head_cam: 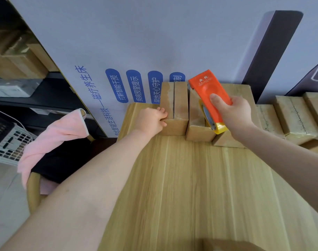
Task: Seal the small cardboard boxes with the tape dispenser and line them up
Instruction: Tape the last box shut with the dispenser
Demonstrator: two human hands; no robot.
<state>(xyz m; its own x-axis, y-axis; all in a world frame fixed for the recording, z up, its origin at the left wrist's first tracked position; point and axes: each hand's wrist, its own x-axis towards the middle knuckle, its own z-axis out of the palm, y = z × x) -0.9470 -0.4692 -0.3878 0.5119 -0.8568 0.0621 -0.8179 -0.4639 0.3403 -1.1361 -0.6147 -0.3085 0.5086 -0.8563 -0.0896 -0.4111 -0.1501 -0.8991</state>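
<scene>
Row: three small cardboard boxes stand side by side at the far edge of the table [190,187], backed against a white carton [136,51] with blue lettering, which gives a straight line to set them by.
Left box [174,105]: upright, top seam facing up. A glossy strip seems to run along the seam, so it is probably sealed, though I cannot be sure.
Left hand [151,120]: fingers curled over the near left corner of the left box, thumb on its front face. It is a firm hold, likely to square the box in the row or stop it sliding.
Middle box [196,124]: touching the left box and directly under the tool, so likely the one in hand.
Third box [226,140]: just right of the middle box, mostly hidden by the tool and the hand holding it.
Tape dispenser [208,89]: orange and tilted, nose away from the person. Its yellow tape roll [220,127] sits at the lower end, just above the middle box's near edge. Whether tape touches the cardboard cannot be told.
Right hand [232,111]: wrapped tight round the dispenser's handle end, thumb on top to steer and press.
Sides: pink cloth [60,134] draped on a chair [33,189] at left; wrapped bundles [295,116] at right, apart from the row.
</scene>
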